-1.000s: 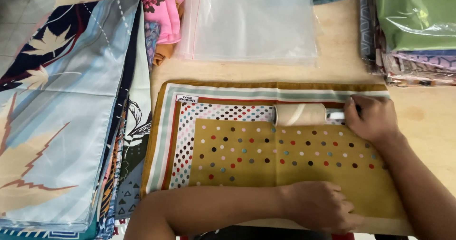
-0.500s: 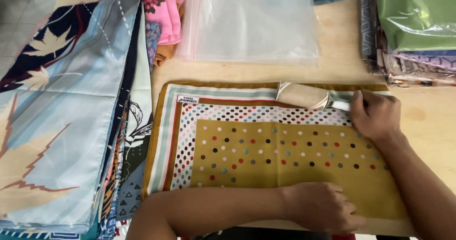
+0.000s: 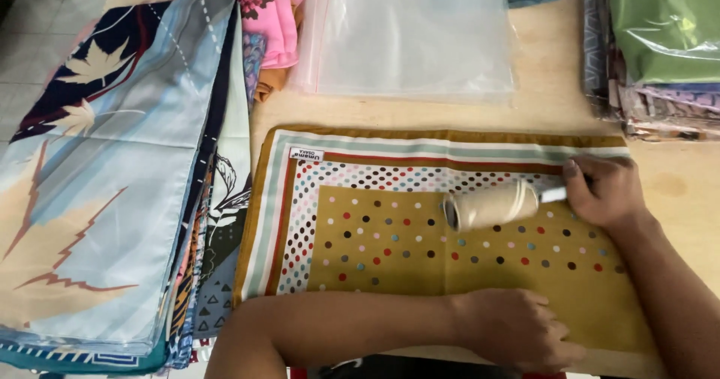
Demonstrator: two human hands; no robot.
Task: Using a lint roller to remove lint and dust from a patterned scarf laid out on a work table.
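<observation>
So you've got a mustard-coloured scarf [image 3: 420,251] spread flat on the wooden table [image 3: 540,101], the one with the polka dots and a striped border in pale green, white and red. Your right hand [image 3: 604,191] is gripping the handle of a lint roller [image 3: 491,205], fingers curled tight around it, and the beige roller head sits right on the scarf, about the middle of the upper dotted part, pointing left. Your left hand [image 3: 517,330] is laid palm down on the bottom edge of the scarf, fingers flat and a bit spread, pressing the cloth onto the table, with your forearm running along the near edge.

Stuff around it: to your left there's a stack of folded scarves [image 3: 112,176], the top one pale blue with leaf shapes and a dark blue corner, its edge just beside the mustard scarf. Above the scarf lies a clear plastic bag [image 3: 412,38], flat on the table, close to the scarf's top edge but not touching as far as I can tell. A pink floral cloth [image 3: 274,11] pokes out next to that bag. On the far right there's a pile of bagged fabrics [image 3: 660,41], green one on top.
</observation>
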